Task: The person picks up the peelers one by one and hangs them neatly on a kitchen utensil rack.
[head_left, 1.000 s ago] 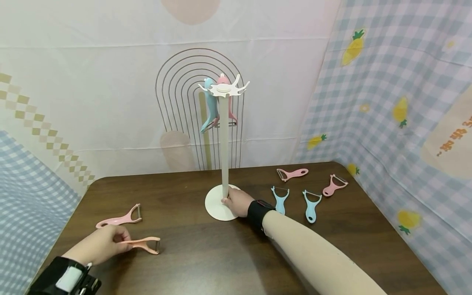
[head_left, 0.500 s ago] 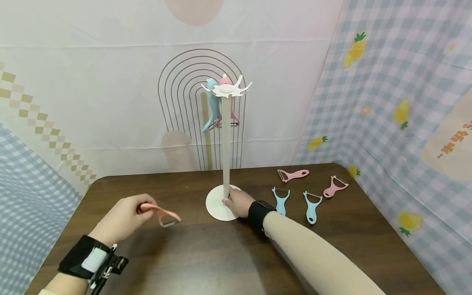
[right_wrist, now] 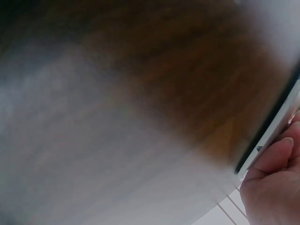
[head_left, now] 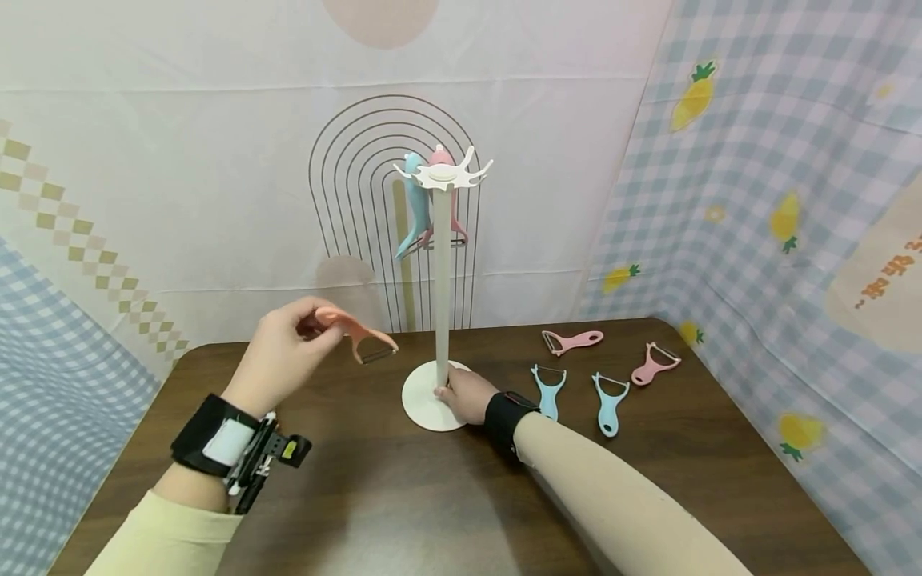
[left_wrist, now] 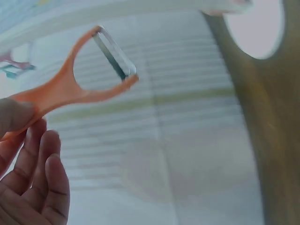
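Note:
My left hand [head_left: 288, 344] pinches an orange Y-shaped peeler [head_left: 356, 332] by its handle, raised above the table left of a white stand. In the left wrist view, thumb and fingertips meet on that handle, and the metal blade points away from the hand. The white stand [head_left: 442, 280] has a round base, a tall pole and a ring of hooks on top. A blue peeler [head_left: 416, 204] and a pink peeler [head_left: 459, 228] hang from its far hooks, partly behind the pole. Down at the base, my right hand [head_left: 470, 396] grips the stand, thumb against the pole.
On the right of the brown table [head_left: 374, 496] lie a pink peeler [head_left: 576, 341], another pink peeler [head_left: 651, 366], a blue peeler [head_left: 549, 394] beside the right wrist, and another blue peeler [head_left: 608, 408]. A patterned cloth [head_left: 216, 160] hangs behind the table.
My left hand has lifted the orange peeler from low over the table's left side, up and rightward toward the stand. My left arm now covers the pink peeler at left. The right hand stays put.

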The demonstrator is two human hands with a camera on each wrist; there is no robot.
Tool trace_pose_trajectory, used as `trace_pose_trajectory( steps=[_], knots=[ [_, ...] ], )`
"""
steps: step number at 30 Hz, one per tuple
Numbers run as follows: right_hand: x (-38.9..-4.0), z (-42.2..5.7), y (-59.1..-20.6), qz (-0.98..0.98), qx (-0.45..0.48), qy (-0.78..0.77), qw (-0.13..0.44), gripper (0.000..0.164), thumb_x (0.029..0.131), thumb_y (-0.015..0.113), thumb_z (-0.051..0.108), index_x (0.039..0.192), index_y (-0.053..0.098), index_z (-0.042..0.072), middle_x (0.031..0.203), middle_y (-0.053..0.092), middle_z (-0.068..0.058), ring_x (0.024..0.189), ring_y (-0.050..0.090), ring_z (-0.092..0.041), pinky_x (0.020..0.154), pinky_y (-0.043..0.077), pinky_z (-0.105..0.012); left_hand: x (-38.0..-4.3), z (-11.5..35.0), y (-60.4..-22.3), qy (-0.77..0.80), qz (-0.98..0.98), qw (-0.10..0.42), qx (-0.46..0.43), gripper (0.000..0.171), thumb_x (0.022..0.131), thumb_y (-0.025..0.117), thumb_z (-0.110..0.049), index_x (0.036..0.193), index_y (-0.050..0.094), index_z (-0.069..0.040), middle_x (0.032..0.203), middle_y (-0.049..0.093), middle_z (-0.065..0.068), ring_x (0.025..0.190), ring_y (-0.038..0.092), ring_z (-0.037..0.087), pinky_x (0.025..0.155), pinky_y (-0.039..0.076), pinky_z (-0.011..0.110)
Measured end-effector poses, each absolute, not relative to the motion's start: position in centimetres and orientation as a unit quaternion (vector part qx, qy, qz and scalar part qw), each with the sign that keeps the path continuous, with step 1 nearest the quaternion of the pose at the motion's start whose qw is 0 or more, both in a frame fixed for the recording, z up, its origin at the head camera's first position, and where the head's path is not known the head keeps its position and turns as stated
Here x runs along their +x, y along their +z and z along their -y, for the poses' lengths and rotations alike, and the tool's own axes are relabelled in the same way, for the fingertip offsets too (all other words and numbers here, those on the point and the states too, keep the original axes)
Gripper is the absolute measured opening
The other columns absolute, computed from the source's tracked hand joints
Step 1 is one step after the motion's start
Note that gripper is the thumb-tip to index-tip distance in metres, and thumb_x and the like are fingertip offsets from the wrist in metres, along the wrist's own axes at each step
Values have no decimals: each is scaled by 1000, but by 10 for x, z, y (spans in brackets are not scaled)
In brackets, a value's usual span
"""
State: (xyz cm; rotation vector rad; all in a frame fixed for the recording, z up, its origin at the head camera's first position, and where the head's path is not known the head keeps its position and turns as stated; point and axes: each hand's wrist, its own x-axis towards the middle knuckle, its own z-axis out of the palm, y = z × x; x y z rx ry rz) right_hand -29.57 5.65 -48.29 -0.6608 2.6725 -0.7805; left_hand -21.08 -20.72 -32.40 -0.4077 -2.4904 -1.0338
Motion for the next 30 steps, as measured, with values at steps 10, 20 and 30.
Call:
trace_pose_trajectory(
  steps=[10, 20, 30],
  knots=[
    [-295, -57, -482, -926, -230, -265, 138, 36, 101, 51, 28, 129, 50, 5, 122, 61, -11, 111, 57, -17, 93, 45, -35, -225, 175, -274, -422, 855, 246, -175, 13, 92, 67, -18, 101, 68, -8, 83, 63, 3, 70, 54, 15, 61, 43, 22],
    [-301, -57, -489, -925, -223, -273, 142, 36, 101, 52, 28, 130, 50, 7, 124, 60, -10, 113, 56, -17, 93, 45, -35, -231, 152, -247, -477, 799, 322, -175, 22, 91, 69, -22, 106, 66, -5, 91, 68, 2, 75, 61, 10, 65, 46, 20],
    [-299, -56, -487, -926, -226, -270, 137, 35, 101, 53, 27, 129, 51, 5, 123, 60, -11, 111, 56, -17, 93, 45, -34, -221, 135, -224, -530, 755, 348, -168, 24, 92, 66, -9, 110, 57, 3, 97, 68, 14, 80, 62, 12, 69, 47, 21]
  ],
)
